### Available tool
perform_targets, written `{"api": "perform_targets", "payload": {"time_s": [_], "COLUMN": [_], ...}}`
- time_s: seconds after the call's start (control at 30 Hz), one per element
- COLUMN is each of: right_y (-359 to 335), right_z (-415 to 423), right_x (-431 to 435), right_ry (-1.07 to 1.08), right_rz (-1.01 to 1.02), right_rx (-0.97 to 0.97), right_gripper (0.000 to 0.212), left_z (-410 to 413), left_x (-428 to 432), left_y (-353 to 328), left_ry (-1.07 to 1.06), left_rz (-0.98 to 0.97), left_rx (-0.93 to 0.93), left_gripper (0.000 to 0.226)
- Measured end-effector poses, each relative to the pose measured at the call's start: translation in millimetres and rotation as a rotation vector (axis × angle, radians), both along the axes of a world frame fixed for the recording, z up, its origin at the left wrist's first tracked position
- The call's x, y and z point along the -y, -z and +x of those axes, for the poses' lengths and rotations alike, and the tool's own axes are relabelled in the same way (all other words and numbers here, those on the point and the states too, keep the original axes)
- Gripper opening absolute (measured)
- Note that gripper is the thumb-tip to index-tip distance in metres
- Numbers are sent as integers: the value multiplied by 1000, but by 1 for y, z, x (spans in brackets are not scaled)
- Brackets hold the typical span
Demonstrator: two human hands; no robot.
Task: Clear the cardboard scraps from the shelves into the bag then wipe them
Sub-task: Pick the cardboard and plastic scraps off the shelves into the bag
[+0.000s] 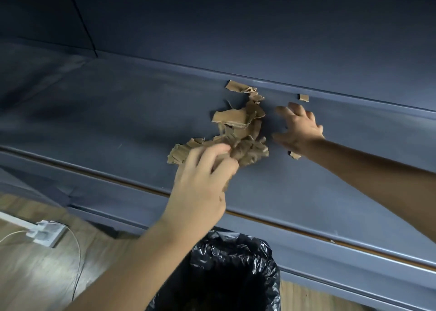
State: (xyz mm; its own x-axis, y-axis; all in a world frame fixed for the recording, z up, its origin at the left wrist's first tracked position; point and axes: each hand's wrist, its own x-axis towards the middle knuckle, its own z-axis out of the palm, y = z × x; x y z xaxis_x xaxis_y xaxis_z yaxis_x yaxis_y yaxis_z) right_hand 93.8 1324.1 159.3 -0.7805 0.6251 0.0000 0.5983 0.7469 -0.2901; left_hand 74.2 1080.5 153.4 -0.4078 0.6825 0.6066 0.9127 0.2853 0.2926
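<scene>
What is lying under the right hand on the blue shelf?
One small cardboard scrap shows at the wrist of the right hand, partly covered by it. The shelf under the palm is hidden, so more scraps there cannot be ruled out.

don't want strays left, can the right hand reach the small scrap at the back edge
Probably yes: the right hand is open and close to the scrap, with only bare shelf between.

The shelf was painted matt blue-grey, smooth and faintly scuffed. The scraps were brown corrugated cardboard, matt, with rough torn edges. The bag was thin black plastic, glossy and crinkled. The floor showed pale wood grain.
</scene>
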Motion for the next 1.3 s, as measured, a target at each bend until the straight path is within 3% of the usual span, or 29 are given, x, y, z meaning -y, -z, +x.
{"api": "perform_targets", "payload": {"time_s": [0.1, 0.23, 0.43, 0.73, 1.03, 1.3], "right_y": [2, 7, 3, 6, 8, 7], "right_z": [4, 0, -20, -45, -48, -50], "right_x": [5, 36, 71, 92, 104, 121], "right_ry": [18, -170, -270, -231, -254, -302], "right_rz": [-15, 3, -51, -63, -62, -122], "right_rx": [5, -51, -101, -44, -32, -19], "right_gripper": [63, 65, 71, 74, 64, 78], "left_z": [23, 40, 68, 92, 111, 120], "left_x": [10, 22, 45, 90, 117, 123], "left_y": [7, 12, 30, 67, 108, 134], "left_ry": [47, 72, 65, 36, 21, 1], "left_rz": [-62, -92, -101, -139, -361, -514], "left_rx": [-9, -34, -64, -45, 82, 244], "left_gripper": [59, 30, 19, 21, 23, 37]}}
